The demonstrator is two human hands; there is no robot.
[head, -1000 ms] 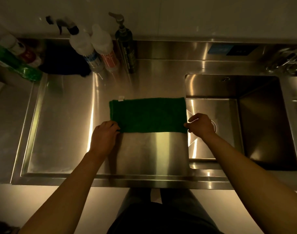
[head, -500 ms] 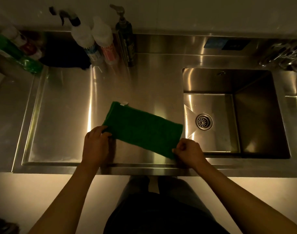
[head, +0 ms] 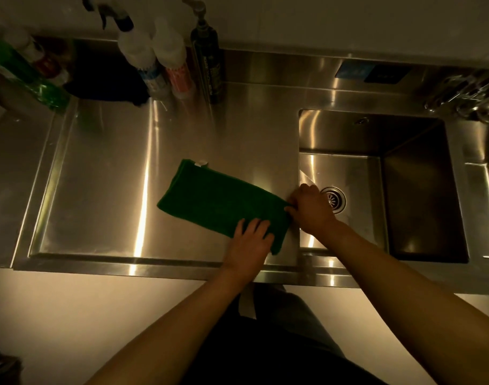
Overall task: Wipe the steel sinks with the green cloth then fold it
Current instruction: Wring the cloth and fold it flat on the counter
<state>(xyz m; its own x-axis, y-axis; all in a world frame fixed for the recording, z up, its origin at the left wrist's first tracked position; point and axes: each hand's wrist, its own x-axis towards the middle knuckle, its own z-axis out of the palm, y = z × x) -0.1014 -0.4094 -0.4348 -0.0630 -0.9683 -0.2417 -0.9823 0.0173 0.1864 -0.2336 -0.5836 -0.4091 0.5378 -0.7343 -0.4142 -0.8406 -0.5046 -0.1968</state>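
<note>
Dim, warm yellow-brown throughout. Bright vertical streaks of glare on the steel counter (head: 104, 173) and on the sink basin (head: 346, 140) walls. Deep shadow in the basin's right half and behind the bottles (head: 154, 56) at the back. Wide-angle bending of straight edges toward the corners. Soft and smeared at top left; sharper at centre.

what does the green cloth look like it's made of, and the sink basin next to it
Green cloth: looks like soft fabric, probably microfibre or terry, since it is matte, slightly fuzzy and carries a small white tag at one corner. Sink basin: steel with a brushed, shiny finish, judging by the streaked highlights and mirror-like reflections on its walls.
</note>
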